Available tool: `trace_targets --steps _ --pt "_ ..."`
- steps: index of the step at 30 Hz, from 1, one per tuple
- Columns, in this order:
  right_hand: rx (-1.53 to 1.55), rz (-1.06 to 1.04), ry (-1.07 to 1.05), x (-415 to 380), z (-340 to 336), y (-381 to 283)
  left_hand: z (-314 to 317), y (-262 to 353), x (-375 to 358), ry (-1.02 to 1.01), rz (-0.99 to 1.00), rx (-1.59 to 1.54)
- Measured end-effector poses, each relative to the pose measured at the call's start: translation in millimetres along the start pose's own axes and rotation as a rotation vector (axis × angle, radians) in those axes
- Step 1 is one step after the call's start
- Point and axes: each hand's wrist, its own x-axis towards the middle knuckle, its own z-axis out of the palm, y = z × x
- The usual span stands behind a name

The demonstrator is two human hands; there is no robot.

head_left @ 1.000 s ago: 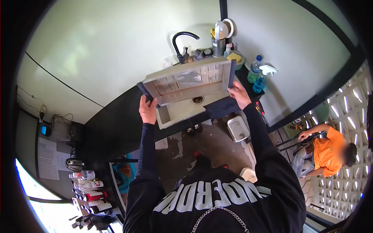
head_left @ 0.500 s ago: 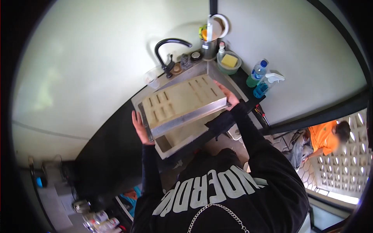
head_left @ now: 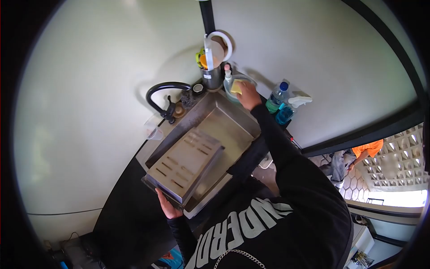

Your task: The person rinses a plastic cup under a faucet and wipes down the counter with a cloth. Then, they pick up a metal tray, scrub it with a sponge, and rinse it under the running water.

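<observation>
My left hand (head_left: pixel 166 207) grips the near edge of a slotted metal tray (head_left: pixel 186 163), upside down and resting across the left part of the steel sink (head_left: pixel 228 123). My right hand (head_left: pixel 247 95) reaches to the sink's far corner and lies on a yellow sponge (head_left: pixel 236 87) inside a clear bowl (head_left: pixel 229 92). My fingers curl around the sponge. Both arms are in black sleeves.
A black tap (head_left: pixel 161 96) stands behind the sink. A metal cup of utensils (head_left: pixel 212 74), a blue-capped bottle (head_left: pixel 277 98) and a spray bottle (head_left: pixel 291 107) line the black counter (head_left: pixel 123 210). A person in orange (head_left: pixel 365 150) sits far right.
The tray came down from in front of me, turned bottom up and now rests over the sink. My right hand let go of it and went to the sponge in the bowl.
</observation>
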Motion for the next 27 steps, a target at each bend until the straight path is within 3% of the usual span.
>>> trace_targets --steps 1,2,4,5,10,13,15,17,19,21,23,25,27 --pt "-0.144 0.031 -0.106 18.1 1.1 17.3 4.1 -3.6 1.9 0.001 -0.017 -0.004" --pt "-0.261 0.156 -0.371 38.6 -2.1 19.4 4.5 -6.3 0.4 0.042 0.012 0.049" --pt "-0.273 0.091 -0.577 60.1 52.8 79.7 -3.3 -11.9 -3.8 0.139 0.035 0.112" --pt "-0.292 0.154 -0.653 66.2 26.1 51.0 -10.0 -13.2 -5.8 0.143 0.016 0.106" --pt "-0.296 0.036 -0.664 63.0 43.1 64.5 -12.0 -22.9 -8.0 0.291 0.066 0.137" --pt "-0.192 0.072 -0.739 73.3 22.6 58.9 -21.1 -24.9 -0.9 0.216 0.079 0.099" --pt "0.027 0.271 -0.656 76.1 2.5 48.3 -9.1 -19.2 0.2 0.130 0.043 0.066" --pt "0.860 0.691 -0.441 52.0 -10.0 29.4 -1.2 -14.6 2.3 0.044 0.015 -0.008" --pt "1.118 0.558 -0.547 21.5 -22.7 -23.6 2.5 -13.4 8.2 0.075 0.028 0.012" --pt "0.749 0.215 -0.648 -13.1 -18.4 -98.5 -12.4 -19.0 19.5 0.135 0.045 0.066" --pt "0.705 0.113 -0.726 -55.1 -17.5 -173.7 19.9 -12.8 18.4 0.104 0.081 0.090" --pt "0.708 -0.210 -0.511 -102.7 41.2 -201.5 35.1 -10.5 20.2 0.083 0.092 0.136" --pt "0.762 -0.282 -0.408 -117.9 32.4 -250.8 34.9 -5.7 25.3 0.074 0.082 0.136"
